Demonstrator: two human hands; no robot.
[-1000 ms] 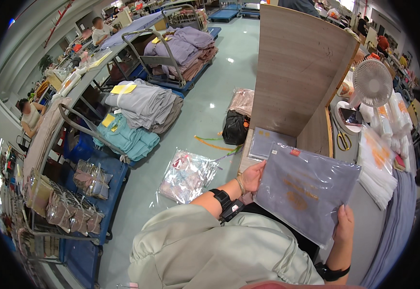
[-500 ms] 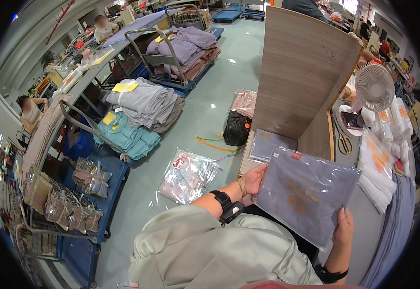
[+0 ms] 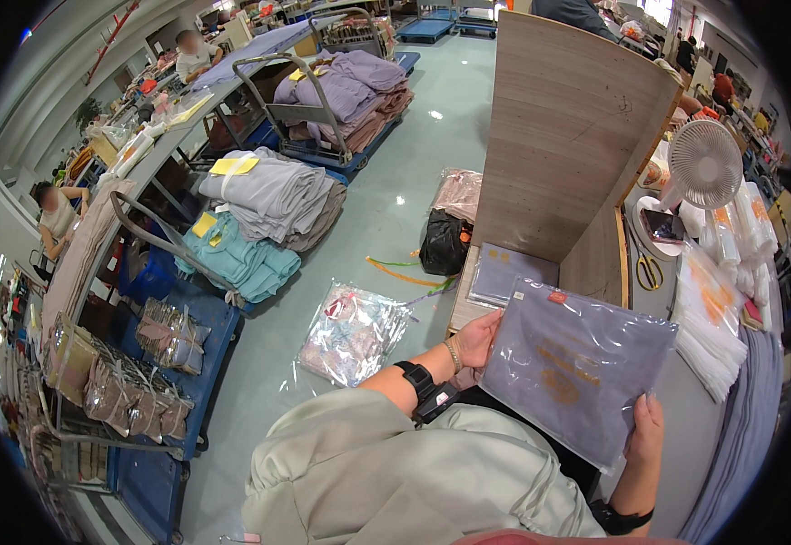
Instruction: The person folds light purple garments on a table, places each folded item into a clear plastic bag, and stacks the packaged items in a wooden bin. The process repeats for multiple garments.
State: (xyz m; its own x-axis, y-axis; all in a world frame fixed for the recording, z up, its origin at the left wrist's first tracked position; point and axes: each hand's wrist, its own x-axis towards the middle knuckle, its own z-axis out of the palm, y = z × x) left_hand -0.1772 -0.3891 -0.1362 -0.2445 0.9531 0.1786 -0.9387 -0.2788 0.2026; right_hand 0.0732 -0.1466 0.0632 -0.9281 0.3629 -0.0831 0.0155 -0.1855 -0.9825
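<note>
Between my two hands I hold a clear plastic bag (image 3: pixel 577 363) with folded grey-blue fabric inside and gold-coloured print on its front. My left hand (image 3: pixel 477 343) grips its left edge, with the fingers partly behind it. At the lower right edge my right hand (image 3: pixel 647 425) pinches the bag, thumb in front. Just beyond the bag, a similar packed grey-blue bag (image 3: pixel 509 271) lies inside a wooden box-like stand (image 3: pixel 568 118).
At right, a grey table holds a white fan (image 3: pixel 706 153), a phone (image 3: pixel 663 227), yellow-handled scissors (image 3: pixel 650 270) and stacked plastic bags (image 3: pixel 706 309). Left on the floor are a clear wrapped package (image 3: pixel 352 334), a black bag (image 3: pixel 444 242) and carts with folded cloth (image 3: pixel 273 195).
The bag has shifted very slightly, its top edge a touch lower. Both hands keep the same hold.
</note>
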